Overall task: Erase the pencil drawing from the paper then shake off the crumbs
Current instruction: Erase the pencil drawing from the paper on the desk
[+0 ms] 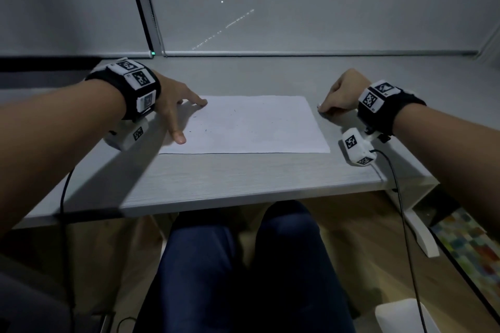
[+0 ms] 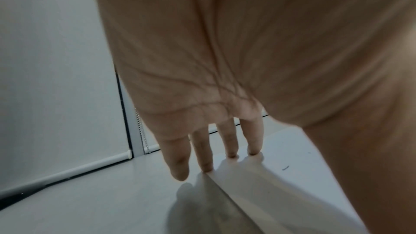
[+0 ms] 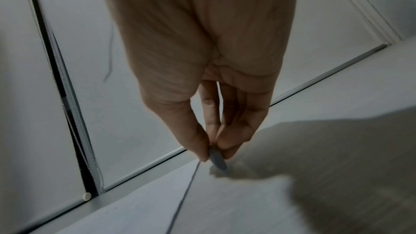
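A white sheet of paper [image 1: 249,124] lies flat on the grey desk [image 1: 216,178]. Only faint marks show on it, plus a few dark eraser crumbs [image 1: 205,131] near its left side. My left hand [image 1: 184,119] is spread flat, with thumb and fingertips [image 2: 230,154] pressing the paper's left edge [image 2: 292,184]. My right hand [image 1: 322,108] rests on the desk just off the paper's right edge. It pinches a small eraser [image 3: 217,160] between thumb and fingers, the eraser's tip touching the desk beside the paper's edge [image 3: 186,193].
Roller blinds [image 1: 297,8] with a bead chain [image 2: 143,131] close off the far side of the desk. The desk's front edge [image 1: 216,205] runs above my knees. Cables [image 1: 400,211] hang from both wrist cameras. A white desk foot [image 1: 424,235] stands on the floor at the right.
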Tool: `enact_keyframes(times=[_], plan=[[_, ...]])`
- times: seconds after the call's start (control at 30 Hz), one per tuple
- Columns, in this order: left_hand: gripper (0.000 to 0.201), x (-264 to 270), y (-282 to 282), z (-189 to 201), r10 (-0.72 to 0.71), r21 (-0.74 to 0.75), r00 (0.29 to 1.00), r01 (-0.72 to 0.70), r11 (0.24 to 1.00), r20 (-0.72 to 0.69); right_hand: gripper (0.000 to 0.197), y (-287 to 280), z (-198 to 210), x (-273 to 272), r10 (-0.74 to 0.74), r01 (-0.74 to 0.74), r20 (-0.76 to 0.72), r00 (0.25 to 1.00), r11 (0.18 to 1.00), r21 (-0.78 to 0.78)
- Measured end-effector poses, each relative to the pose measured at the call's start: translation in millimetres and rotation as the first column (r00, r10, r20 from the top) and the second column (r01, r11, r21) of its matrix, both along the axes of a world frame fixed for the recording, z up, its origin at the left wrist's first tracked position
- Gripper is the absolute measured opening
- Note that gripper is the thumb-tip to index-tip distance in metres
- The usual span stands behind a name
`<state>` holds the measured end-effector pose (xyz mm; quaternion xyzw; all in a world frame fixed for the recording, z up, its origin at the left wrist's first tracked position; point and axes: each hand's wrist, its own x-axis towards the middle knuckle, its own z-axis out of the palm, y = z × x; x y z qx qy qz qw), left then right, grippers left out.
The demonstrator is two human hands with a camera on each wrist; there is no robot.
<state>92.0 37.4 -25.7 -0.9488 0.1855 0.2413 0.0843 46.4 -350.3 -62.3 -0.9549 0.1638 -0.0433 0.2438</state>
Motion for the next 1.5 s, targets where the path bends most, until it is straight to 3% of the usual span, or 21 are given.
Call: enact_keyframes(times=[0.13,0.27,0.33,0.47,0.63,0.93,1.1,1.33,1.5], plan=[[0.133,2,10,-3,0.028,-0.030,1.000,-0.028,0.999,-0.008,0.027,10,0,1,0.123,-0.125,0.029,0.992,0.989,0.079],[0.131,-1,0,0,0.047,-0.025,0.999,-0.047,0.999,-0.012,0.016,51,-4,1,0.401,-0.411,0.118,0.908,0.908,0.079],[0.131,-3,-8,5,0.030,-0.041,0.999,-0.030,0.999,0.013,0.014,67,-7,3,0.473,-0.476,0.079,0.878,0.878,0.038],[0.130,-10,-45,8,-0.107,-0.130,0.988,0.121,0.984,0.110,0.011,75,-7,9,0.459,-0.458,0.019,0.888,0.888,-0.036],[0.107,-20,-98,-15,-0.203,-0.153,0.976,0.214,0.965,0.084,0.008,79,-1,9,0.439,-0.439,-0.021,0.898,0.896,-0.068],[0.104,-19,-111,-14,-0.166,-0.132,0.982,0.177,0.975,0.086,0.006,63,6,6,0.344,-0.342,-0.033,0.938,0.911,-0.232],[0.108,-19,-115,-14,-0.150,-0.099,0.983,0.161,0.982,0.109,0.007,90,2,6,0.475,-0.470,-0.006,0.880,0.868,-0.159],[0.109,-18,-117,-16,-0.112,-0.086,0.987,0.122,0.989,0.113,0.007,62,7,16,0.336,-0.337,-0.047,0.941,0.908,-0.250],[0.120,-14,-118,-17,-0.056,-0.058,0.990,0.064,0.996,0.126,0.003,80,11,20,0.456,-0.451,0.001,0.890,0.879,-0.157]])
